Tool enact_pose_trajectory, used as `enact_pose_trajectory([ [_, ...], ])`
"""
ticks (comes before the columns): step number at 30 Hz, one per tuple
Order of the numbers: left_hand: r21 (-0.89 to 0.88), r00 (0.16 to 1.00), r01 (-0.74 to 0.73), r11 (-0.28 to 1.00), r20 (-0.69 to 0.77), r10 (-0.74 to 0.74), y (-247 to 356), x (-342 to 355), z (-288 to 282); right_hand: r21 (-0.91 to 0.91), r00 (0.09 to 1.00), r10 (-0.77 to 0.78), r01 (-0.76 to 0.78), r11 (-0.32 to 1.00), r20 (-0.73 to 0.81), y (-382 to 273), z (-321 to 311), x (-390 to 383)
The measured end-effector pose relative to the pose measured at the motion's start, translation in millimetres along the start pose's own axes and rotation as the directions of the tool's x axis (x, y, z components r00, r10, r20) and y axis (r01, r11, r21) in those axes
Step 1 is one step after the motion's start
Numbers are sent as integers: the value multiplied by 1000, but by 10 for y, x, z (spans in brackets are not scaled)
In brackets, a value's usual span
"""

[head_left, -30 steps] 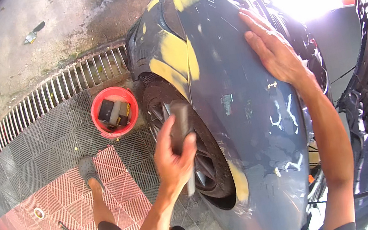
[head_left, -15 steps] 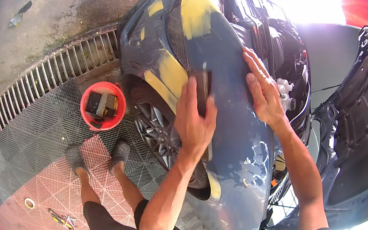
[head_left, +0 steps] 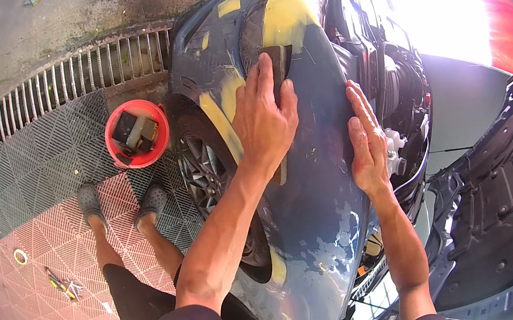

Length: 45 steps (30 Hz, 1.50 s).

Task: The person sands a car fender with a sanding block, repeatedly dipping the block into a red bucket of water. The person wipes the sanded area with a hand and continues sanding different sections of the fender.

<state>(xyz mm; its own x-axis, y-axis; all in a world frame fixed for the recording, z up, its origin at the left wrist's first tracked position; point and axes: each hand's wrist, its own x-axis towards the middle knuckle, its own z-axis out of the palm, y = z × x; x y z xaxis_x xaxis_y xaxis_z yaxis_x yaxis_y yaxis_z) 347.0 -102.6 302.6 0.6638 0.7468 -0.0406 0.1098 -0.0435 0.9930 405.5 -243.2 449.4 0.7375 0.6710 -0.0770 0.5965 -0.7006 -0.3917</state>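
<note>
My left hand [head_left: 265, 118] is closed over a long, dark sanding block [head_left: 281, 74], pressing it lengthwise on the blue-grey car fender [head_left: 318, 163]. The block's far end reaches the lower edge of a yellow filler patch [head_left: 287, 9]; its near end shows below my palm. My right hand [head_left: 369, 151] lies along the fender's engine-side edge with its fingers stretched out, holding nothing. More yellow filler [head_left: 220, 125] follows the wheel arch left of my left hand. Nearer me, the fender surface has pale, bare-looking blotches [head_left: 341, 241].
A red bucket [head_left: 163, 128] with dark blocks stands left of the wheel [head_left: 202, 169]. The exposed engine bay [head_left: 397, 89] lies right of the fender, with a dark hood panel [head_left: 501, 200] beyond. A tape roll [head_left: 20, 256] and hand tools [head_left: 64, 285] lie on floor tiles near my feet.
My left hand has slid the sanding block away from me along the fender, up to the large filler patch. My right hand stays on the edge, slightly nearer. The view has shifted a little.
</note>
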Motion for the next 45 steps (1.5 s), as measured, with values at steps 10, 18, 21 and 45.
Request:
enact_pose_trajectory([
  [10, -15, 999, 14, 1000, -33, -15, 8, 27, 2, 7, 1000, 6, -6, 1000, -14, -62, 21, 21],
  [18, -74, 999, -3, 997, -52, -1, 33, -404, 8, -24, 999, 54, -54, 998, -6, 14, -39, -24],
  [21, -10, 998, 5, 1000, -69, -6, -29, 196, 32, -11, 1000, 14, -14, 1000, -4, 13, 26, 7],
  [45, -132, 999, 20, 991, -26, -23, -34, -49, 23, -31, 997, 72, -72, 997, -2, -13, -40, -34],
])
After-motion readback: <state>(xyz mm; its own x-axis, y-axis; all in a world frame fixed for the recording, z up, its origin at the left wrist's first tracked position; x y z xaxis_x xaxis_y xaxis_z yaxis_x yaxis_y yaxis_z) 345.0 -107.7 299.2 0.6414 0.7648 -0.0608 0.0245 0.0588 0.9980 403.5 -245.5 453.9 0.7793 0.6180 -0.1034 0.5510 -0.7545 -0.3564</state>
